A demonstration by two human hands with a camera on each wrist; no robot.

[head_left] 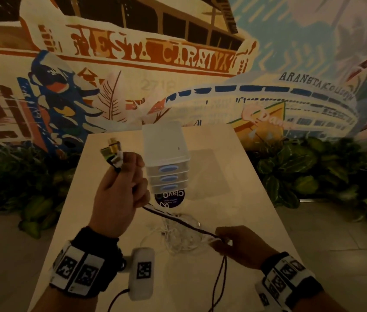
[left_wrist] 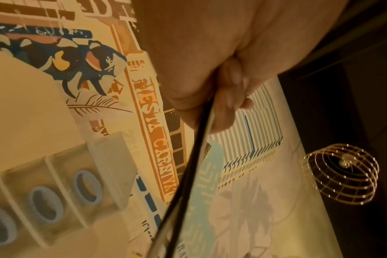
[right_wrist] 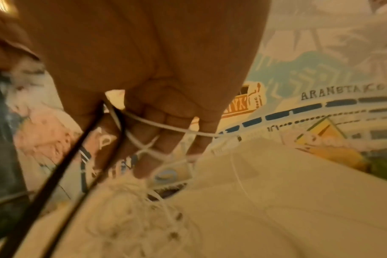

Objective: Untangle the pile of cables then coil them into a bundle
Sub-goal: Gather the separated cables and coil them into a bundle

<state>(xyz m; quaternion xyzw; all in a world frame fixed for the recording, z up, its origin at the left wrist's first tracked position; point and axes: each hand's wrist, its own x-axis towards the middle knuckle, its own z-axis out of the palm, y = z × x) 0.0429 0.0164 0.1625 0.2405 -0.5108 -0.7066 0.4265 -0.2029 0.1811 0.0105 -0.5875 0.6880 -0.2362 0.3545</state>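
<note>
A thin dark braided cable (head_left: 179, 218) runs taut beside a white cable between both hands above a loose white cable tangle (head_left: 179, 238) on the pale smooth table (head_left: 245, 199). The raised left hand (head_left: 119, 190) fists the connector ends (head_left: 112, 152); the lower right hand (head_left: 241, 245) pinches the strands, fingers curled.

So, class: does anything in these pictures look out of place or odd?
Yes: a white cable is snagged across the right hand's fingers while that hand pinches the black cable.
</note>
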